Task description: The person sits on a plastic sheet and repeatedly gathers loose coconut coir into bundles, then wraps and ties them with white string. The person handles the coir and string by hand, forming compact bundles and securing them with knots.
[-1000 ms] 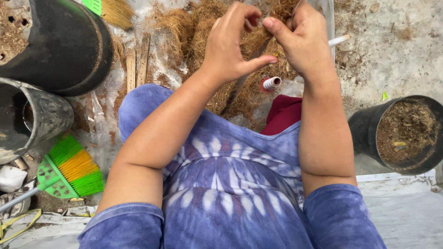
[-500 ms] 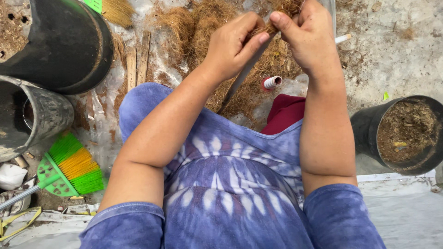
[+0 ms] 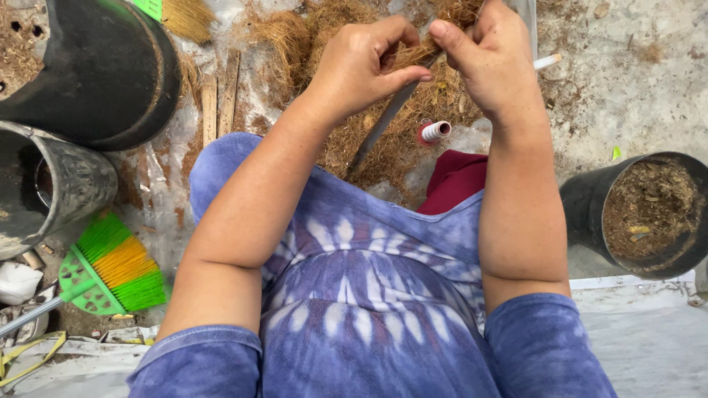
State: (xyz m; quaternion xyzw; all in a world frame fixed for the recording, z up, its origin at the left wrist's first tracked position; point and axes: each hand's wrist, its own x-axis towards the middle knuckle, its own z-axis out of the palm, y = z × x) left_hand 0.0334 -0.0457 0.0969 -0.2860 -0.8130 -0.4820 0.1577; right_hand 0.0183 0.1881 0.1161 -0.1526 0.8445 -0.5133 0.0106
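Bottom of the frame: the person's lap in blue tie-dye cloth, both forearms rising from it toward the top centre.

Left forearm runs diagonally from lower left to upper centre, the wrist bent. Left hand is curled, thumb pressed forward against the fingers — its grip is closed on a tuft of brown fibre and on the upper end of a thin grey strip. The strip slants down and left from the hands across the fibre heap.

Right forearm stands nearly vertical at right of centre. Right hand is bent inward at the wrist, fingertips pinched on the same tuft, just beside the left thumb. The two hands are almost touching.

Beyond the hands, at top centre, lies a heap of coconut fibre on the ground. A red-and-white thread spool sits on it below the hands, with dark red cloth nearer.

Margins — black pots upper left, a soil-filled black pot at right, a green-and-yellow broom lower left.
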